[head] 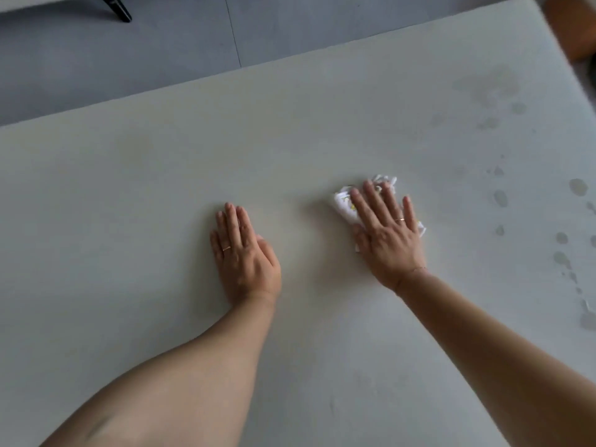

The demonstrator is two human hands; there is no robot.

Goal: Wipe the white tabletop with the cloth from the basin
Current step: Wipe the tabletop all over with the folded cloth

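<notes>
The white tabletop (161, 188) fills most of the head view. My right hand (387, 233) lies flat on a crumpled white cloth (343, 203) with small yellow marks, pressing it onto the table right of centre; the cloth sticks out past my fingertips and at both sides of the palm. My left hand (245, 253) rests palm down on the bare table, fingers together, about a hand's width left of the cloth, holding nothing. The basin is not in view.
Wet drops and smears (500, 198) dot the table's right side, with a larger damp patch (490, 88) at the far right. Grey floor (129, 59) lies beyond the far edge, with a black furniture leg (117, 8) at top left. A brown object (571, 27) sits at the top right corner.
</notes>
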